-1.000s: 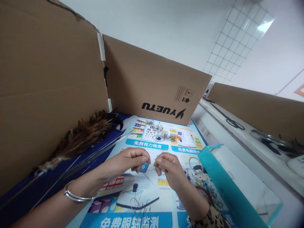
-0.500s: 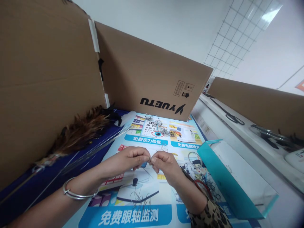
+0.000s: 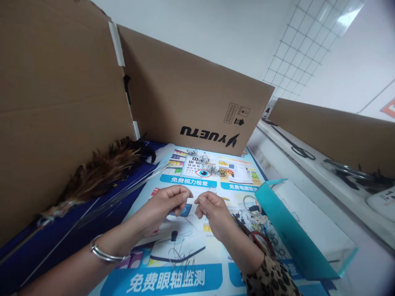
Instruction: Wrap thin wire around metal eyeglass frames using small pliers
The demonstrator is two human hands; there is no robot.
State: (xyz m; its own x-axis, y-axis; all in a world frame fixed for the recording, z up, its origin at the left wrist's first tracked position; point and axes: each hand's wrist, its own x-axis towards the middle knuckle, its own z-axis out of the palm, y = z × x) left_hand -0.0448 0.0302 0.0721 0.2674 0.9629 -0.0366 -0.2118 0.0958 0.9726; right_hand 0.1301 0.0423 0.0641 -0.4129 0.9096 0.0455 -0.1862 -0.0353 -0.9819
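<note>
My left hand [image 3: 173, 200] hovers over a printed poster sheet [image 3: 212, 246], its thumb and fingertips pinched together. A short gap away, my right hand [image 3: 211, 207] is closed in a similar pinch. Whatever either one holds is too small or thin to make out. Below them on the sheet lie several thin, bent wire-like strands [image 3: 183, 255]. Beside my right forearm rest scissors with red handles [image 3: 261, 240], partly hidden by the arm, and several small metal rings [image 3: 279, 250]. Several silvery, crinkled clusters [image 3: 204, 160] lie toward the back of the sheet.
A bundle of brown feathers [image 3: 101, 172] lies at the left, near long clear strips [image 3: 129, 193] on blue cloth. Cardboard panels [image 3: 191, 90] stand behind and at the left. To the right is an open teal-and-white box [image 3: 296, 234]; black-handled scissors [image 3: 302, 152] lie on the ledge beyond.
My hands have moved apart from where their fingertips met, leaving a small gap between them. Both remain pinched. The view has shifted slightly.
</note>
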